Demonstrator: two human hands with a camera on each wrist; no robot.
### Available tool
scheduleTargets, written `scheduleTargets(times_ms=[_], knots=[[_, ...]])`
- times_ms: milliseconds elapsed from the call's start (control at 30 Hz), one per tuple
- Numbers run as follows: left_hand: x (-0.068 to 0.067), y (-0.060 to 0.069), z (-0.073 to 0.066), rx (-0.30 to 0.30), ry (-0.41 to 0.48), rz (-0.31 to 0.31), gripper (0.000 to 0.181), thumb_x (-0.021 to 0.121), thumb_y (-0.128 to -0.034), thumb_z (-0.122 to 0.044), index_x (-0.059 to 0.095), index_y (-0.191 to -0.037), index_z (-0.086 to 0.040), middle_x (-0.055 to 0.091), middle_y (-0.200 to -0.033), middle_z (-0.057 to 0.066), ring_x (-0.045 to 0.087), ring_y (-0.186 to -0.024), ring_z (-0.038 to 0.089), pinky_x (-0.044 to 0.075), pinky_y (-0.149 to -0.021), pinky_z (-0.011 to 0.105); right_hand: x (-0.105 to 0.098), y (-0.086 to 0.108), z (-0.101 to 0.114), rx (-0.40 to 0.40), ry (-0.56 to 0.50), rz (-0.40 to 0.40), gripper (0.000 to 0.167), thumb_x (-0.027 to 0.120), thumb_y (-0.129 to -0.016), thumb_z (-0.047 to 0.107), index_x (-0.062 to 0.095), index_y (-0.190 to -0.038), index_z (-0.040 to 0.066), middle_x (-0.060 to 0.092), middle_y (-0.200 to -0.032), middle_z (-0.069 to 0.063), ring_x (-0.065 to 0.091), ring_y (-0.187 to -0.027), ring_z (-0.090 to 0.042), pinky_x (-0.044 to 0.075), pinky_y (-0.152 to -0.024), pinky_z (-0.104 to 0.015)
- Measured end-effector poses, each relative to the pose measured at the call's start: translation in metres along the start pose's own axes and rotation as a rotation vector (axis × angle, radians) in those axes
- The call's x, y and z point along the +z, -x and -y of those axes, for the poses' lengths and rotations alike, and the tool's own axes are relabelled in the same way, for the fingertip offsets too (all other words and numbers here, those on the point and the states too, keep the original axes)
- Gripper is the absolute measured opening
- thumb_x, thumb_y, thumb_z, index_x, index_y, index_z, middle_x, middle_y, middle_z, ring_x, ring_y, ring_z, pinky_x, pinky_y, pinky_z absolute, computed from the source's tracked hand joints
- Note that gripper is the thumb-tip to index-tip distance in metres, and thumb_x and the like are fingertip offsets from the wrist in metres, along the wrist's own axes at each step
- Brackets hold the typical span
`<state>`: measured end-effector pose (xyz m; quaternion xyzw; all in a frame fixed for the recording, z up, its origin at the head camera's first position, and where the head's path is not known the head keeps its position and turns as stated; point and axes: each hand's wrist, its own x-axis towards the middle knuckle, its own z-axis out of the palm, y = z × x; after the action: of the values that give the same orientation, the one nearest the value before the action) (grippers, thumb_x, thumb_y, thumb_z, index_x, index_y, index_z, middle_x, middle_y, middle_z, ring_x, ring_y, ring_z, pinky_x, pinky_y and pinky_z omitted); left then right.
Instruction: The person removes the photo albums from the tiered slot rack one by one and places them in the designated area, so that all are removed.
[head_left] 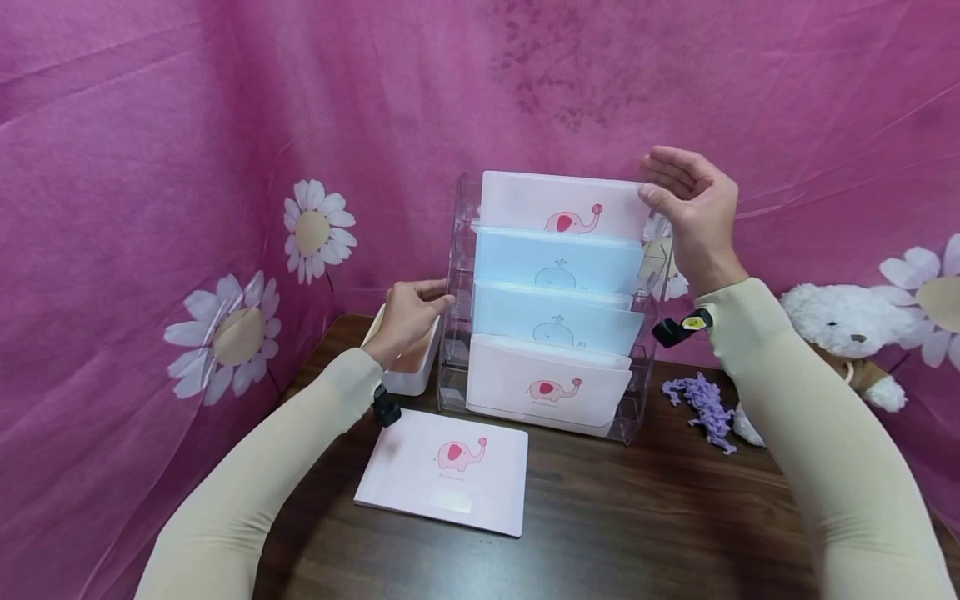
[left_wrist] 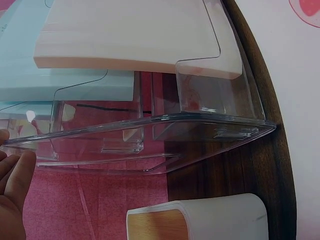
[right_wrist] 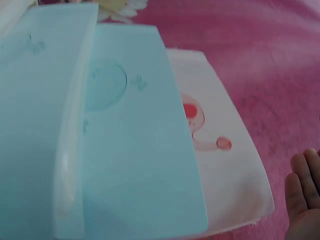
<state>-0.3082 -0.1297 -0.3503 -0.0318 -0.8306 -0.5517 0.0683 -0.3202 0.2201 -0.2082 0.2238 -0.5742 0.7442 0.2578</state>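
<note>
A clear tiered rack (head_left: 633,427) stands on the table, holding pink elephant-printed notebooks (head_left: 506,196) in its top and bottom tiers and blue whale-printed notebooks (head_left: 510,254) between them. My left hand (head_left: 408,317) is at the rack's left side. In the left wrist view its thumb and fingers (left_wrist: 17,180) pinch the clear side edge. Beside the top pink notebook's upper right corner is my right hand (head_left: 697,208), its fingers nearly straight and nothing in its grip. Another pink elephant notebook (head_left: 480,492) lies flat in front of the rack.
A white container (head_left: 411,382) with a wood-coloured inside stands left of the rack. To the right lie a purple knitted piece (head_left: 705,404) and a white plush toy (head_left: 828,321). Pink cloth (head_left: 390,108) with daisy prints hangs behind the brown table (head_left: 600,517).
</note>
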Motion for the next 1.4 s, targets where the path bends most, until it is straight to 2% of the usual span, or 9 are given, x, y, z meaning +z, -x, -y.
scheduleTargets(times_ms=[133, 333, 500, 833, 1133, 1400], knots=[[0.000, 0.000, 0.001, 0.002, -0.002, -0.006, 0.040, 0.072, -0.0949, -0.024, 0.068, -0.133, -0.012, 0.072, -0.129, 0.009, 0.071, -0.116, 0.023, 0.059, -0.099, 0.038, -0.002, -0.009, -0.001, 0.014, 0.030, -0.025, 0.043, 0.073, -0.080, -0.015, 0.067, -0.122, -0.007, 0.075, -0.110, -0.010, 0.071, -0.105, -0.021, 0.058, -0.090, -0.020], [0.001, 0.000, 0.002, -0.003, 0.002, -0.006, 0.039, 0.072, -0.0952, -0.024, 0.069, -0.133, -0.012, 0.073, -0.128, 0.008, 0.071, -0.116, 0.022, 0.059, -0.099, 0.038, -0.007, -0.023, -0.006, 0.041, -0.044, -0.065, 0.045, 0.073, -0.078, -0.017, 0.068, -0.122, -0.007, 0.075, -0.109, -0.011, 0.071, -0.106, -0.024, 0.060, -0.088, -0.020], [0.002, 0.000, 0.002, -0.005, 0.006, -0.001, 0.039, 0.072, -0.0953, -0.024, 0.069, -0.133, -0.013, 0.073, -0.128, 0.007, 0.071, -0.116, 0.021, 0.059, -0.099, 0.037, -0.012, -0.029, -0.011, 0.071, -0.062, -0.081, 0.047, 0.072, -0.078, -0.018, 0.067, -0.123, -0.006, 0.076, -0.110, -0.012, 0.071, -0.107, -0.024, 0.060, -0.086, -0.020], [0.001, 0.001, -0.001, 0.012, 0.008, 0.010, 0.041, 0.072, -0.0956, -0.024, 0.067, -0.135, -0.014, 0.071, -0.131, 0.007, 0.070, -0.118, 0.023, 0.058, -0.100, 0.038, -0.021, -0.033, -0.018, 0.130, -0.147, -0.011, 0.055, 0.073, -0.077, -0.021, 0.059, -0.130, -0.012, 0.075, -0.111, -0.015, 0.072, -0.105, -0.024, 0.061, -0.088, -0.022], [-0.001, 0.000, 0.000, 0.006, 0.015, 0.013, 0.041, 0.072, -0.0953, -0.024, 0.067, -0.135, -0.014, 0.071, -0.131, 0.007, 0.070, -0.117, 0.022, 0.058, -0.099, 0.038, -0.018, -0.033, -0.020, 0.181, -0.150, 0.023, 0.059, 0.074, -0.077, -0.020, 0.058, -0.133, -0.011, 0.075, -0.113, -0.014, 0.073, -0.104, -0.023, 0.061, -0.087, -0.021], [0.000, 0.001, 0.001, 0.003, 0.014, 0.011, 0.041, 0.072, -0.0953, -0.024, 0.067, -0.135, -0.014, 0.071, -0.131, 0.007, 0.070, -0.118, 0.023, 0.058, -0.099, 0.038, -0.020, -0.028, -0.023, 0.265, -0.163, 0.059, 0.055, 0.074, -0.080, -0.018, 0.060, -0.132, -0.008, 0.076, -0.113, -0.013, 0.075, -0.104, -0.022, 0.061, -0.088, -0.022]])
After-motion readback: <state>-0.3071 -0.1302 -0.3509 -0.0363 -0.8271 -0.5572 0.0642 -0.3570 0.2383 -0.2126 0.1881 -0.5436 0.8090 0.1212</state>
